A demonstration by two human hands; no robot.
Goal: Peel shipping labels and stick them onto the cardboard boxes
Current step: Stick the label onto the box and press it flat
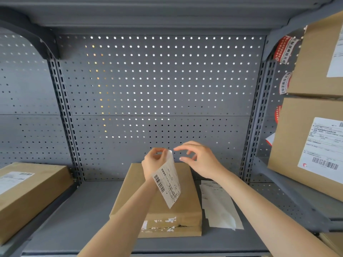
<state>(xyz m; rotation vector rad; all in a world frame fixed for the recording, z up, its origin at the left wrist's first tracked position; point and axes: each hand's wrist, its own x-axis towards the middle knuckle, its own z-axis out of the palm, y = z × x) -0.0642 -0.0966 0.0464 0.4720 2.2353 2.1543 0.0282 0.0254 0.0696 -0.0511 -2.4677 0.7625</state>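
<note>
A flat brown cardboard box [187,206] lies on the grey shelf in the middle, with torn tape scraps on its near edge. My left hand [153,161] pinches the top of a white shipping label [168,182] that hangs down over the box, barcode at its left side. Just right of the label's top corner hovers my right hand [200,160], its fingers spread and holding nothing, the fingertips close to the corner.
White backing sheets [219,204] lie on the shelf [78,219] right of the box. A labelled box [27,193] sits at the left. Two labelled boxes [306,145] are stacked at the right. A perforated grey back panel [157,89] stands behind.
</note>
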